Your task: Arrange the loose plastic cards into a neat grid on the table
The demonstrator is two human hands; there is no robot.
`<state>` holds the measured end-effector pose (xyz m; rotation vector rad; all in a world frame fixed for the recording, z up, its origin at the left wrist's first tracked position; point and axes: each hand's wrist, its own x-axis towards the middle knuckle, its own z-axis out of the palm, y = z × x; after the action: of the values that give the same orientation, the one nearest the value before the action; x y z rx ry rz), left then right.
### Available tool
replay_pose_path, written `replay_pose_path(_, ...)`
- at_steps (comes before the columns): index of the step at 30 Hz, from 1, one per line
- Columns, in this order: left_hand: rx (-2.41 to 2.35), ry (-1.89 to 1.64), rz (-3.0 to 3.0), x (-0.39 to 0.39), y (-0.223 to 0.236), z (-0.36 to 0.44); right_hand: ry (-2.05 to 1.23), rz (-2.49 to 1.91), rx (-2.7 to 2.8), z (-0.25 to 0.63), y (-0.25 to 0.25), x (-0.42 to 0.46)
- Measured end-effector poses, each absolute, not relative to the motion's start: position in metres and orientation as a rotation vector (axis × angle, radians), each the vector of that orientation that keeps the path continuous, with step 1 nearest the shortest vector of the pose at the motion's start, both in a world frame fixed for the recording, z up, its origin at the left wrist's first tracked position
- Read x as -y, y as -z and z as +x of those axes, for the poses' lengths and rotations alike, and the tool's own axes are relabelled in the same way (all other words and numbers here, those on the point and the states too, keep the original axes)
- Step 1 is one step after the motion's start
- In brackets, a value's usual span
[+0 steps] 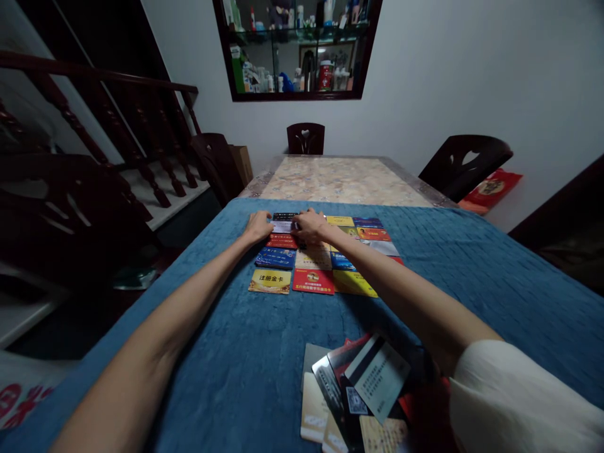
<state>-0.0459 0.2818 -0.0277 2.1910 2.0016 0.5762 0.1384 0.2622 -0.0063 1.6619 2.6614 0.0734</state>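
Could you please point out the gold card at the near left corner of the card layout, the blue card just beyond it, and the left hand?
Gold card point(270, 282): head view, middle of its face.
Blue card point(275, 258): head view, middle of its face.
Left hand point(257, 227): head view, back of the hand.

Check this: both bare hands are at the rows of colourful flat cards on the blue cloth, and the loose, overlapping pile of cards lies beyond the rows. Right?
Not quite: the head view shows the loose, overlapping pile of cards nearer the person than the rows of colourful flat cards. The bare left hand and right hand are indeed at those rows, on the blue cloth.
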Motion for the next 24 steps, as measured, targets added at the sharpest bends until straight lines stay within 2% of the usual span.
replay_pose_path(24,-1.956,-0.512,2.279,-0.265,0.027,-0.035,-0.067,1.697,-2.664,0.139,0.01,-0.268)
